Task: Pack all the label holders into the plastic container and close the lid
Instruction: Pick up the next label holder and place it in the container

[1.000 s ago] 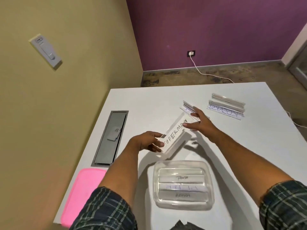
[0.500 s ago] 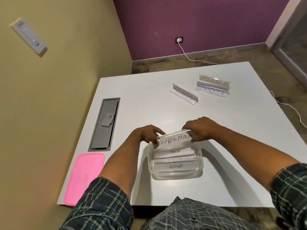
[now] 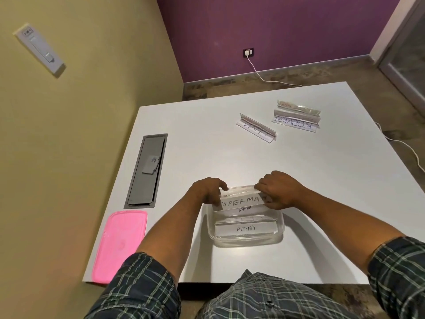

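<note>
A clear plastic container [image 3: 279,229] stands on the white table near me, with holders marked PANDA and ALPHA [image 3: 245,228] lying inside. Both hands grip a clear label holder reading SUPERMAN [image 3: 241,200] over the container's far part. My left hand [image 3: 208,189] pinches its left end and my right hand [image 3: 279,191] its right end. Further back lie a holder [image 3: 256,127] on its own and two more, one marked KOSAKI [image 3: 295,122]. The pink lid [image 3: 119,245] rests at the table's near left corner.
A grey cable hatch [image 3: 147,171] is set into the table's left side. A white cable [image 3: 404,146] runs along the floor to the right of the table. A yellow wall is close on the left.
Both hands carried the SUPERMAN holder from the middle of the table toward me and lowered it onto the container, over the PANDA holder.
</note>
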